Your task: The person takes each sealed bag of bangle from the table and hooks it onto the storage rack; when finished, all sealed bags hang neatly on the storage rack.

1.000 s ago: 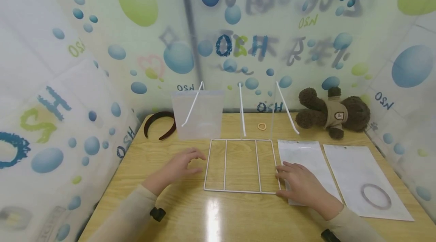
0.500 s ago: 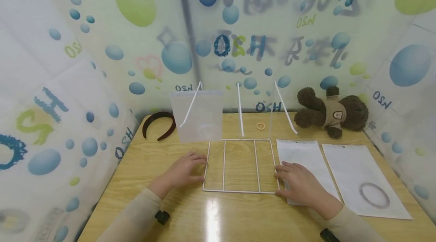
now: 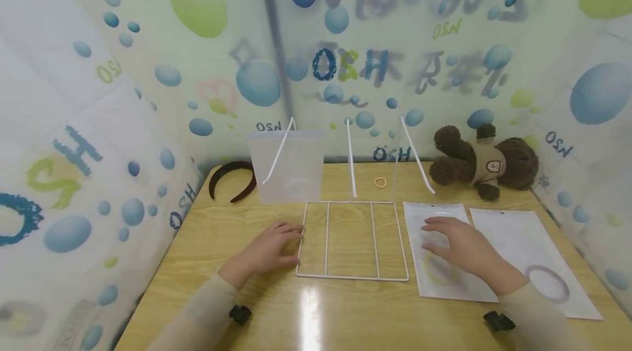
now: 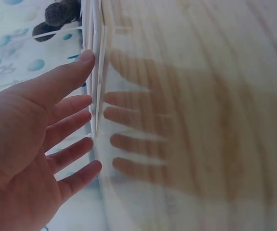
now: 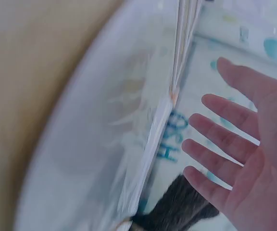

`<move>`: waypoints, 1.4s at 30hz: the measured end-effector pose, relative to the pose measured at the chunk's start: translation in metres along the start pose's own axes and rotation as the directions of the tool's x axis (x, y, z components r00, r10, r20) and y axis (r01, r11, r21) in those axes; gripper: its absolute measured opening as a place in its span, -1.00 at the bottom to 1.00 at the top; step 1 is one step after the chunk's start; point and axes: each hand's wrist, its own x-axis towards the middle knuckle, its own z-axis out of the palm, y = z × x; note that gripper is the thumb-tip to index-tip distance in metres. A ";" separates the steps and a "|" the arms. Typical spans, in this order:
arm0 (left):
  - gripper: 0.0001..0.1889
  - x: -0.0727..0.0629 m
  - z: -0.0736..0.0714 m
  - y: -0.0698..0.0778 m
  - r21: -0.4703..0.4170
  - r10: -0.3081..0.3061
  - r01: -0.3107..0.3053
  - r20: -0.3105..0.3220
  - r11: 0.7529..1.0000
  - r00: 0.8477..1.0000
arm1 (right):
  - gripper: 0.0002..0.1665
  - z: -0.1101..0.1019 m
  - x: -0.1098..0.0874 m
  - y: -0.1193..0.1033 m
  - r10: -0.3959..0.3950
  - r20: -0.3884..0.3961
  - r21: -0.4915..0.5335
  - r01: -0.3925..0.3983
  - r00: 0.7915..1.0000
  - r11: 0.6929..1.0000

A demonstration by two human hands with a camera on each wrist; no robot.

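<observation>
A white wire rack (image 3: 327, 238) lies with its grid base flat on the wooden table, its slanted prongs rising at the back. From the left prong hangs a translucent white bag (image 3: 296, 167). My left hand (image 3: 264, 249) is at the base's left side wire, fingers extended, fingertips at or very near it; the left wrist view (image 4: 37, 125) shows the hand with nothing in its palm. My right hand (image 3: 469, 247) hovers above a flat white plastic bag (image 3: 419, 279) right of the rack, fingers spread and holding nothing. A pale yellow ring (image 3: 427, 271) shows on or inside that bag, partly hidden by the hand.
A second flat bag (image 3: 518, 241) with a greyish ring (image 3: 530, 279) lies farther right. Behind are a brown teddy bear (image 3: 489, 164), a dark headband (image 3: 214, 178) and a small orange-yellow ring (image 3: 379, 182). Patterned curtains enclose the wooden table (image 3: 247, 318).
My right hand has left the rack's right side wire and moved right, over the nearer flat bag. My left hand has moved slightly right to the left side wire. The rack stays in place.
</observation>
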 end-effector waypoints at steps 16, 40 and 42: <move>-0.40 0.005 -0.005 0.001 -0.032 0.014 -0.013 0.023 0.999 1.000 | -0.56 -0.019 0.024 0.085 0.121 0.020 0.015 -0.121 0.992 0.993; -0.42 0.006 -0.003 0.000 -0.031 0.015 -0.015 0.010 0.999 1.000 | -0.65 -0.009 0.044 0.125 0.137 0.100 0.043 -0.142 0.985 0.989; -0.42 0.006 -0.004 0.000 -0.025 0.018 -0.018 0.003 1.000 1.000 | -0.69 -0.008 0.044 0.126 0.136 0.084 0.046 -0.140 0.987 0.989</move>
